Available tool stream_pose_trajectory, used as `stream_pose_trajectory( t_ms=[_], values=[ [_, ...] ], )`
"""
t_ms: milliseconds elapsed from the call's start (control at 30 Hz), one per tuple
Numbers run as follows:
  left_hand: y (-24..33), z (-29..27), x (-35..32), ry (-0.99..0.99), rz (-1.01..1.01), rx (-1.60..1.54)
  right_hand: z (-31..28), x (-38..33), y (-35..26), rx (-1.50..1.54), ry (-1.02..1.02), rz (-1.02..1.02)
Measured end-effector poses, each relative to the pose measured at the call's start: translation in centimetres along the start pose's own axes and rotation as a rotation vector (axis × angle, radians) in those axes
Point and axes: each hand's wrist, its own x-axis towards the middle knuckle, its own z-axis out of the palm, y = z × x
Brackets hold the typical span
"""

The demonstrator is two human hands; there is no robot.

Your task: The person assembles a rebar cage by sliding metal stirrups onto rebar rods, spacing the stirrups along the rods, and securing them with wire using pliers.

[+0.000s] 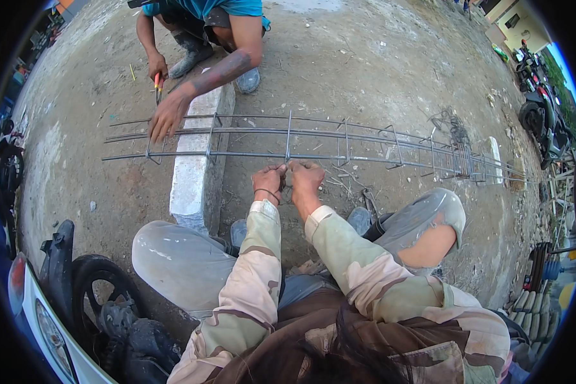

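A long cage of steel reinforcing bars [249,153] with square stirrups [346,137] runs left to right ahead of me. My left hand [269,182] and my right hand [306,179] are close together at its near bar, just below one stirrup [288,131]. Both have their fingers pinched. Whatever is between the fingertips is too small to make out. Under the cage's left part lies a pale concrete block [191,179]. A co-worker squats across from me, one hand [166,118] over the bars' left end, the other holding red-handled pliers [158,86].
Loose stirrups and tangled wire [453,128] lie about the cage's right part, near a second pale block [495,160]. A pincer-like tool [370,203] is by my right foot. A motorcycle [102,301] stands close at lower left; others [544,109] are parked far right.
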Motion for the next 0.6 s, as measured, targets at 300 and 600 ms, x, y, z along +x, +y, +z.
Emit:
stream_pose_trajectory(
  t_ms=[300,600],
  values=[
    [3.0,0.2,-1.0,-0.051,0.125,0.374,-0.9,0.6,0.9,-0.265,-0.099,-0.174],
    [7.0,3.6,-6.4,0.075,0.584,1.307,-0.9,1.1,2.0,-0.684,-0.004,-0.590]
  ],
)
